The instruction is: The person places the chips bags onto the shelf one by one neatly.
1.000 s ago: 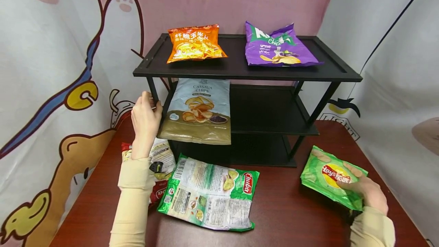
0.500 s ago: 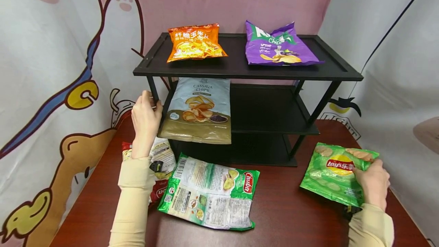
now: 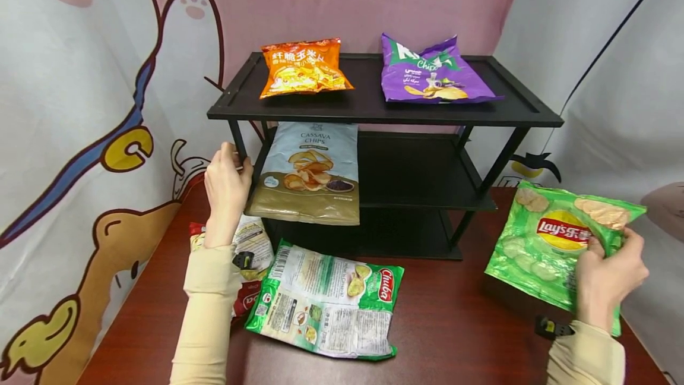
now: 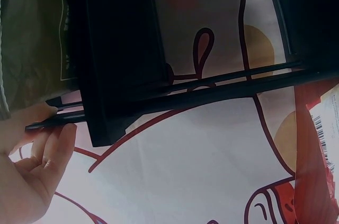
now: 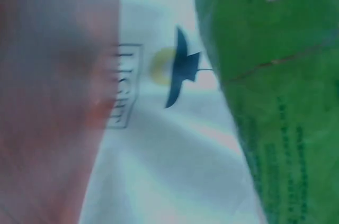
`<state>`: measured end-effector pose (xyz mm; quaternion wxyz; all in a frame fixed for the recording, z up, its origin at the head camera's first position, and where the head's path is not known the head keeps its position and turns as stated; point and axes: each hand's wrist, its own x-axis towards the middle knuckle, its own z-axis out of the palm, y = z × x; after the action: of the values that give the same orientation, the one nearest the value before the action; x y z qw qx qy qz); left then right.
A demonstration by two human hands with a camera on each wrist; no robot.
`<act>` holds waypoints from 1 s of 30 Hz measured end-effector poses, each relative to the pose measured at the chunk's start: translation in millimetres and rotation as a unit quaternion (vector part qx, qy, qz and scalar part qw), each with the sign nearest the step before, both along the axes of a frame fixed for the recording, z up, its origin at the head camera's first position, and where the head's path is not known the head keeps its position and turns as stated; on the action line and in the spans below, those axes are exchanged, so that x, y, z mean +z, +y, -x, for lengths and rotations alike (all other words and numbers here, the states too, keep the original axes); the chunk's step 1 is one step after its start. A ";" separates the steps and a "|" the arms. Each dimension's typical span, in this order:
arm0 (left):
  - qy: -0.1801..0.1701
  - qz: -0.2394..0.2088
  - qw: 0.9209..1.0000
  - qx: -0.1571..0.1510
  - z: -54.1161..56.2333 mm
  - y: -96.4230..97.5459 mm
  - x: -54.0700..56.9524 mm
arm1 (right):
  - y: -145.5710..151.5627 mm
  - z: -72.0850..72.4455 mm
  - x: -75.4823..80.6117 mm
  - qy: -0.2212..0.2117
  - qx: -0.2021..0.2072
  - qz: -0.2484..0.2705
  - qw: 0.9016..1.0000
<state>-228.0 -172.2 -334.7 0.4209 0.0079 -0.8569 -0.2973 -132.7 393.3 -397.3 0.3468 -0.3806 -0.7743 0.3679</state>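
My right hand (image 3: 611,272) grips the right edge of a green Lay's chip bag (image 3: 540,248), thumb on its front. Held up above the table, the bag shows its front in the head view; its green back fills the right side of the blurred right wrist view. At the left, my left hand (image 3: 227,180) pinches a thin black post of the shelf rack (image 3: 411,165). In the left wrist view, the thumb and fingers (image 4: 61,147) lie on either side of that post (image 4: 69,119). A cassava chips bag (image 3: 310,177) leans on the middle shelf beside it.
An orange snack bag (image 3: 304,70) and a purple chip bag (image 3: 433,76) sit on the top shelf. A green-and-white Chuba bag (image 3: 328,302) lies before the rack on the wooden table (image 3: 449,325). Red-and-white bags (image 3: 251,248) lie partly behind the left arm.
My right hand has raised the green chip bag from low over the table, moving it right and turning its front more upright. The left hand stays on the post.
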 end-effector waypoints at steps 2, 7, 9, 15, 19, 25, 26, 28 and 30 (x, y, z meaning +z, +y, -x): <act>0.000 -0.001 1.000 0.000 0.0 0.2 -0.3 | -5.4 0.3 5.1 0.045 -0.017 0.001 0.999; 0.001 -0.004 1.000 -0.003 -0.4 0.5 0.7 | -16.2 -1.3 14.7 0.190 -0.002 -0.015 0.982; 0.000 -0.004 1.000 -0.004 -0.3 0.6 0.8 | -21.3 -2.7 18.6 0.242 0.015 -0.023 0.970; -0.001 -0.002 1.000 -0.004 -0.5 0.8 0.3 | -44.8 -6.1 28.1 0.396 0.077 -0.003 0.915; -0.001 -0.001 1.000 -0.003 -0.7 0.7 0.3 | -60.5 -5.1 32.5 0.476 0.128 0.037 0.869; -0.004 -0.002 1.000 -0.001 -0.9 0.3 0.3 | -77.9 0.2 33.4 0.488 0.171 0.052 0.855; -0.005 -0.002 1.000 -0.001 -0.8 0.3 0.2 | -80.4 1.3 33.0 0.487 0.177 0.052 0.854; -0.006 -0.003 1.000 -0.001 -0.6 0.2 0.0 | -84.9 4.0 32.1 0.483 0.191 0.048 0.853; -0.006 -0.004 1.000 -0.001 -0.6 0.0 -0.3 | -88.2 7.5 30.4 0.475 0.204 0.039 0.855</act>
<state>-227.4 -172.2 -334.9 0.4156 0.0108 -0.8582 -0.3011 -140.2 305.1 -366.8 0.5743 -0.0068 -0.5608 0.5963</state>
